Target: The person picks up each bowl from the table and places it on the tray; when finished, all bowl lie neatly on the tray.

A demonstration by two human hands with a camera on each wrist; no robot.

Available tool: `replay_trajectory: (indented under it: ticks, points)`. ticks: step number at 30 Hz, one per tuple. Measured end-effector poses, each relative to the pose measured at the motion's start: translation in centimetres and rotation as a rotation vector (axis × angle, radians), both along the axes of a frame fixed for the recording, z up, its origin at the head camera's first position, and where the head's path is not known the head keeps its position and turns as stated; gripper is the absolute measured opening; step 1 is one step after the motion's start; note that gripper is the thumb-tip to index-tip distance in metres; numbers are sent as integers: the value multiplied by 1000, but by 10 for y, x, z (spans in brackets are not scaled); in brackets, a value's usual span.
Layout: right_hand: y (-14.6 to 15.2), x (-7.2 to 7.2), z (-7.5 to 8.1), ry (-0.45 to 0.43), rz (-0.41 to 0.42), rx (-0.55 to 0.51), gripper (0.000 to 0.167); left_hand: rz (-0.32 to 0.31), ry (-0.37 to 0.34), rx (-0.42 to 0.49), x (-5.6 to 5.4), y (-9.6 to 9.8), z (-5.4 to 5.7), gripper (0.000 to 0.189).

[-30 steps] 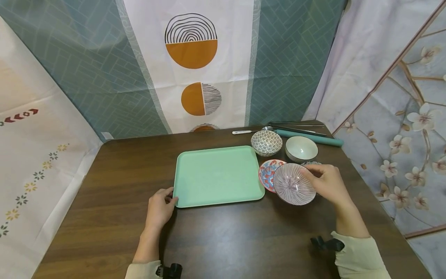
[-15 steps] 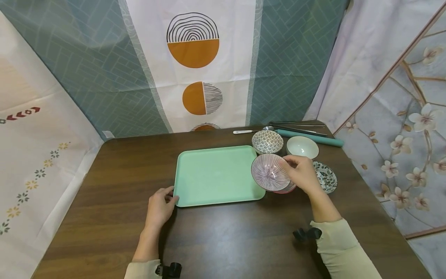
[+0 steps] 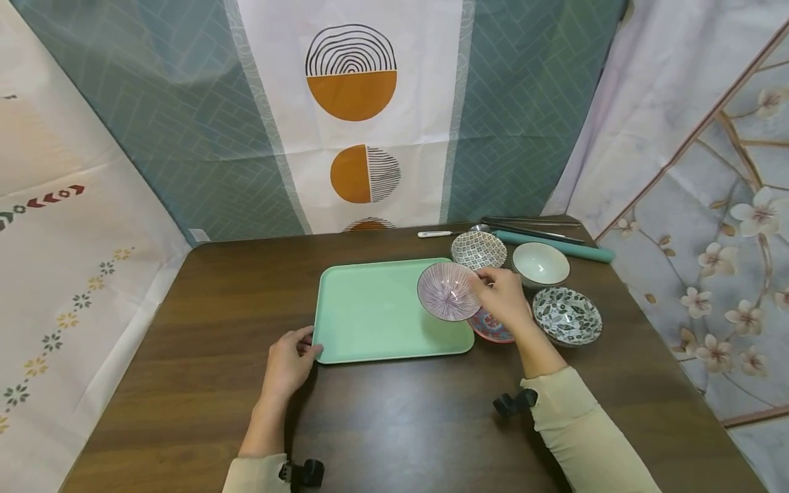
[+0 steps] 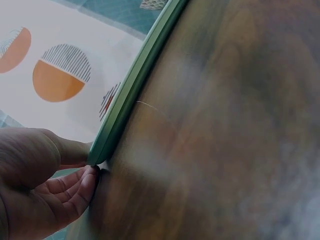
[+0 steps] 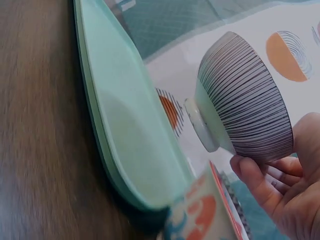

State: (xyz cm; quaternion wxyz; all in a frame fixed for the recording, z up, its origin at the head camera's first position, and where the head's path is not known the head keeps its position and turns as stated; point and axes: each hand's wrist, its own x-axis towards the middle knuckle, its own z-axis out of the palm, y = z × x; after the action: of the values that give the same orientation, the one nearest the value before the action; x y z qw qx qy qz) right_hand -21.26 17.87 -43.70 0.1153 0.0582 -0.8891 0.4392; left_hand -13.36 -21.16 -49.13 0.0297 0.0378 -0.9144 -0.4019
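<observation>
My right hand (image 3: 502,296) grips the rim of a purple-striped bowl (image 3: 448,292), holding it above the right side of the green tray (image 3: 376,315). In the right wrist view, the striped bowl (image 5: 245,100) hangs clear of the tray (image 5: 125,115), its foot ring showing. At the tray's near left corner, my left hand (image 3: 288,363) pinches the edge, with the thumb above and fingers below in the left wrist view (image 4: 55,185). Partly hidden under my right forearm is a red-and-blue patterned bowl (image 3: 493,327), close beside the tray.
Right of the tray stand a black-and-white leaf-patterned bowl (image 3: 567,315), a plain pale bowl (image 3: 541,264) and a small-patterned bowl (image 3: 479,250). Behind them lie a teal cylinder (image 3: 555,246), dark chopsticks (image 3: 533,229) and a spoon with a white handle (image 3: 435,234).
My right hand has carried the striped bowl leftward from beside the tray to above it, uncovering the leaf-patterned bowl. My left hand stays at the tray's corner.
</observation>
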Motion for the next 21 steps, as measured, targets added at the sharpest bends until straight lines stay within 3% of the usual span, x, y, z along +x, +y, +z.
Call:
replay_trajectory:
  ticks: [5,12,21]
  points:
    - [-19,-7,3,-61,-1,-38,20,-9,-21,-2,-2,-2,1,41]
    - [-42,-19,3,-114,79,-90,23,-11,-19,4,-2,-4,1,42]
    - [-64,-33,-5,-148,118,-35,25,-8,-29,39,-2,-4,0,42]
